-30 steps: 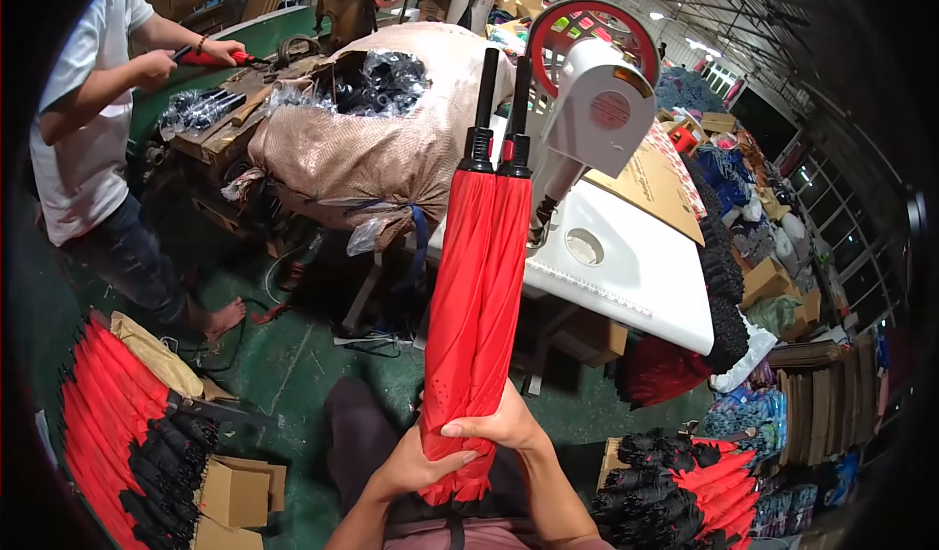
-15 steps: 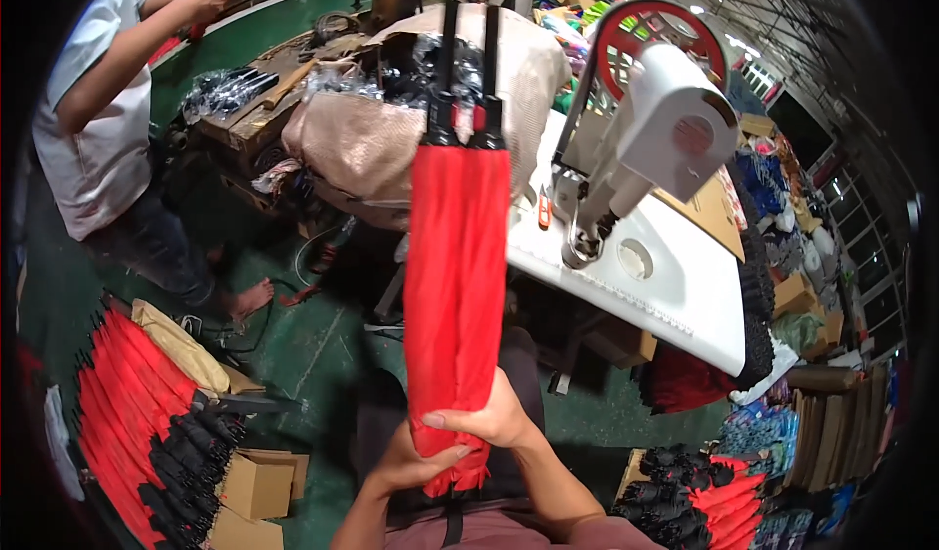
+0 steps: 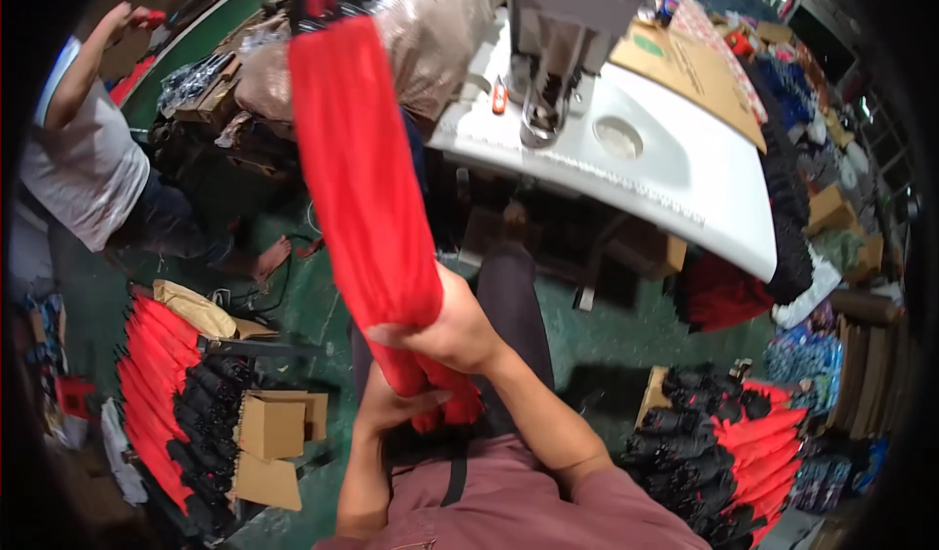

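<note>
Currently, a pair of closed red umbrellas [image 3: 362, 169] is held aslant to the left of the white worktop [image 3: 685, 178], their black handle ends [image 3: 328, 2] pointing up and away, rather blurred. The right hand [image 3: 450, 325] is wrapped around them on the side nearer the worktop, its fingers partly hidden by the fabric. Lower down and farther from the worktop, the left hand [image 3: 391, 403] grips them too, close to the tail end.

On the worktop stands a pale sewing machine [image 3: 562, 51], cut off by the upper edge of the view. A small orange tool [image 3: 500, 97] lies toward the worktop's left end, and a cardboard sheet [image 3: 685, 76] lies along its far right side. Beyond the worktop's left end bulges a beige woven sack [image 3: 421, 46].

Nearer than the worktop, red-and-black umbrellas are piled on both sides: a left stack [image 3: 156, 384] with an open cardboard box [image 3: 274, 428] beside it, and a right stack [image 3: 758, 442]. Well left of the worktop, a co-worker [image 3: 93, 169] in a white top raises an arm, something red at the hand.
</note>
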### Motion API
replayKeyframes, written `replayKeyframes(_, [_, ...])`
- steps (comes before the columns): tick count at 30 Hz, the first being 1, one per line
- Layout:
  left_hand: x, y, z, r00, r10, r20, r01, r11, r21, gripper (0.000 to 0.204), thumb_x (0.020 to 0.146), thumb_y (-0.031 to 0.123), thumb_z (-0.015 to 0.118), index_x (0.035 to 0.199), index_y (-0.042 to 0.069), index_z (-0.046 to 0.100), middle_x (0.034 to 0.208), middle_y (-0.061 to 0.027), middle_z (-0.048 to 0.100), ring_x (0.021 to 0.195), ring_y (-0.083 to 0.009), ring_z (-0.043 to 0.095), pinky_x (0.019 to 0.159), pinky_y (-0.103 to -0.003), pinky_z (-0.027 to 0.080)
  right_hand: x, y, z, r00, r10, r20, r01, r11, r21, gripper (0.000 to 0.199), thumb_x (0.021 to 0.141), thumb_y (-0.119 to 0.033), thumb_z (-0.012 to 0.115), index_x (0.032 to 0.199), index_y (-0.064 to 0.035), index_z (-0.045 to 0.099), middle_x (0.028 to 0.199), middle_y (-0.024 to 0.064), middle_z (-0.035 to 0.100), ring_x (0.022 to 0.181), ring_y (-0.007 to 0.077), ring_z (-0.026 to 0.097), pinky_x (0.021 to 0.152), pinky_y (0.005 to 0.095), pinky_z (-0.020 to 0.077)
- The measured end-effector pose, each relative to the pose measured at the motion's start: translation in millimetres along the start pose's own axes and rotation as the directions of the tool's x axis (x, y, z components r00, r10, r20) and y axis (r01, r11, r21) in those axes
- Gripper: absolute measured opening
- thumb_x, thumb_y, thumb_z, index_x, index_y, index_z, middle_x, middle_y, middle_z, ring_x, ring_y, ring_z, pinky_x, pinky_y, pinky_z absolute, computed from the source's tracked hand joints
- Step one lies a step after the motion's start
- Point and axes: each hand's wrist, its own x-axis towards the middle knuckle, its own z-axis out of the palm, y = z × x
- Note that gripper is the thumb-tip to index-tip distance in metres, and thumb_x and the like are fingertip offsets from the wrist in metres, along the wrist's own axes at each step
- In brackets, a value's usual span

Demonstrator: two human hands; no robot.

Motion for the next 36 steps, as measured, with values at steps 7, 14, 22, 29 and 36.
replayKeyframes(7, [-34.1,-6.7,7.9,0.979,-0.133,-0.157,0.153,0.980,0.128,0.087,0.073,0.007,0.091,0.146,0.001,0.045,0.133,-0.0114,0.062,0.122,-0.0255,0.063,0.105,-0.041,0.051,-14.3,0.3,6.1,0.997,-0.036,0.075,0.040,0.998,-0.049,0.079,0.076,-0.013,0.091,0.142,0.0025,0.051,0.128,0.0127,0.069,0.116,0.0181,0.065,0.103,0.0356,0.0505])
replayKeyframes(14, [-45.4,-1.2,25.9,0.968,0.033,-0.247,0.012,0.984,0.175,0.085,0.076,0.011,0.090,0.146,0.000,0.045,0.134,-0.0129,0.062,0.121,-0.0252,0.064,0.106,-0.041,0.050,-21.4,-9.0,-5.0,0.982,0.028,0.185,-0.031,0.999,0.013,0.080,0.075,-0.014,0.089,0.143,0.0029,0.050,0.128,0.0167,0.069,0.117,0.0206,0.066,0.104,0.0362,0.0506])
replayKeyframes(22, [-54.2,6.3,34.2,0.963,0.049,-0.266,0.048,0.937,0.346,0.088,0.077,0.011,0.091,0.148,0.000,0.041,0.140,-0.0158,0.055,0.125,-0.0256,0.060,0.106,-0.042,0.050,-29.1,-13.0,-13.9,0.976,-0.036,0.217,0.013,0.994,0.108,0.084,0.076,-0.014,0.089,0.147,0.0029,0.047,0.132,0.0157,0.067,0.120,0.0197,0.064,0.106,0.0359,0.0490])
replayKeyframes(29, [-41.6,9.6,47.8,0.972,0.123,-0.202,-0.052,0.945,0.324,0.097,0.077,0.011,0.090,0.154,0.000,0.032,0.144,-0.0159,0.052,0.129,-0.0268,0.058,0.109,-0.042,0.048,-31.7,-12.4,-25.2,0.976,-0.051,0.210,0.010,0.981,0.192,0.089,0.080,-0.013,0.089,0.153,0.0025,0.041,0.139,0.0126,0.063,0.125,0.0177,0.060,0.110,0.0360,0.0470])
replayKeyframes(36, [-30.2,18.1,39.6,0.964,0.147,-0.221,-0.082,0.956,0.281,0.094,0.072,0.006,0.092,0.150,0.001,0.039,0.144,-0.0150,0.052,0.131,-0.0285,0.057,0.108,-0.044,0.049,-16.0,-17.3,-18.1,0.971,0.016,0.240,-0.048,0.991,0.127,0.090,0.081,-0.013,0.090,0.154,0.0032,0.040,0.141,0.0128,0.062,0.127,0.0172,0.058,0.110,0.0358,0.0465])
